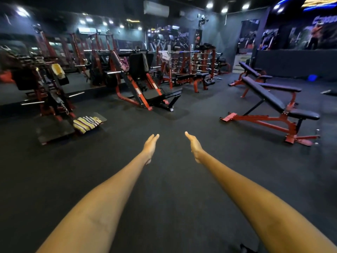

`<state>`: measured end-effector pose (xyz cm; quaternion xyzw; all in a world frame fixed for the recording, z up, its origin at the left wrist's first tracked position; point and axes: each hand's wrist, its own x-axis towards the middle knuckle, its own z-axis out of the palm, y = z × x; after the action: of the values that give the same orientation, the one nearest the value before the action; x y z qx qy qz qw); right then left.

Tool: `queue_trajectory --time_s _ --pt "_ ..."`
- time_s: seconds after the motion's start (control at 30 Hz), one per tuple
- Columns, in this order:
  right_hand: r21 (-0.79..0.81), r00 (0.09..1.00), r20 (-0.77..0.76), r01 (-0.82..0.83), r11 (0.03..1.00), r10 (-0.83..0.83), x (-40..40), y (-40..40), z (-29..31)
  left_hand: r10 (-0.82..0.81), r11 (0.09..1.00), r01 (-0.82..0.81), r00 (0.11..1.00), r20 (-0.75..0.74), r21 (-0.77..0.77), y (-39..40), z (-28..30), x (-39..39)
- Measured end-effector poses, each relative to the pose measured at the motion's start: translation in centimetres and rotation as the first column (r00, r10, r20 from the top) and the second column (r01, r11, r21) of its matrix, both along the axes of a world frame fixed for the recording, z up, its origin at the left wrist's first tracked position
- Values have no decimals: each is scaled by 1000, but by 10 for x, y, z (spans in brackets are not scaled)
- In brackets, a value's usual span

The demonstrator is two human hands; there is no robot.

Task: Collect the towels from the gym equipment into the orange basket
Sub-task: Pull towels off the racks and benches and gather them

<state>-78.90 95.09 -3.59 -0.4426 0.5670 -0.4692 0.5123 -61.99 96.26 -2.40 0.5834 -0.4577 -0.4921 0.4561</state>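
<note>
Left hand [150, 148] and right hand [194, 146] outstretched, fingers straight, holding nothing; yellow-purple-white striped cloth towel [87, 123] lies on black machine platform [54, 129], left.

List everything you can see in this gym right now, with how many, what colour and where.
striped towel: one, yellow, white and dark stripes, on a low platform at the left machine's foot
yellow towel: one, yellow and white, draped high on the left machine
white towel: one, hung on the far rack; blurred
leg press machine: one, red and black, centre
adjustable benches: two, red frames with black pads, right
blue object: one, on the far right floor; too small to tell
orange basket: not in view
left hand: open, empty, held out over the floor
right hand: open, empty, likewise
</note>
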Motion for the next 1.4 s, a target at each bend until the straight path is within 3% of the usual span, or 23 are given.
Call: queue_trajectory --time_s 0.23,0.4,0.67,0.97,1.17,1.4 --pt "13 998 6 63 998 -63 -10 -152 14 -85 996 85 996 14 14 -188 11 -6" --pt "39 989 -43 145 989 -144 -41 -248 7 -224 975 224 974 -41 -3 -290 1 -60" --pt "25 973 -47 229 973 -227 -102 -417 -15 -294 955 295 954 -51 15 -458 -22 -121" --pt "-27 955 -53 292 956 -293 -194 -634 22 -299 954 299 952 -64 -7 -678 17 -219" --pt "-4 955 -48 293 956 -293 -252 -741 4 -340 940 341 939 -54 25 -796 0 -278" --pt "27 890 -30 457 889 -456 -356 -866 -5 -479 875 483 873 -86 38 -950 -3 -386"
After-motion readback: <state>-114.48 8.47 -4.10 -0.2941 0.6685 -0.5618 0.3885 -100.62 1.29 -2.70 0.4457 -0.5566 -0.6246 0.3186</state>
